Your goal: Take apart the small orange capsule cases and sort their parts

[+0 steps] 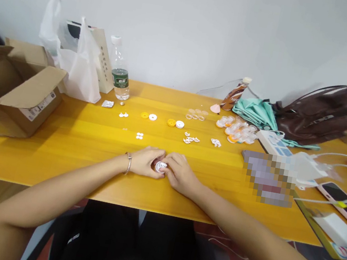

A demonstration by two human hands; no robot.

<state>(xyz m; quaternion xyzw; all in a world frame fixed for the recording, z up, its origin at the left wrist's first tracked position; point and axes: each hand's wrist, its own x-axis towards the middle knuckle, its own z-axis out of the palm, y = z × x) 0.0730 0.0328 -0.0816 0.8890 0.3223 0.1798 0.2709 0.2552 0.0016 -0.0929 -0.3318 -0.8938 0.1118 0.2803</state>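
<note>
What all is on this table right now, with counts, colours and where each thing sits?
cardboard box: one, brown, open, far left
plastic bag: one, white, back left
water bottle: one, clear, beside bag
yellow rings: two, with white discs, centre
clear capsules: a cluster, orange-white, right of centre
umbrella: one, teal, back right
handbag: one, brown, back right
phone: one, pink-edged, right edge
white disc: one, between both hands
left hand: on disc
right hand: on disc

Bare forearms, silver bracelet [128, 163] on left wrist
</note>
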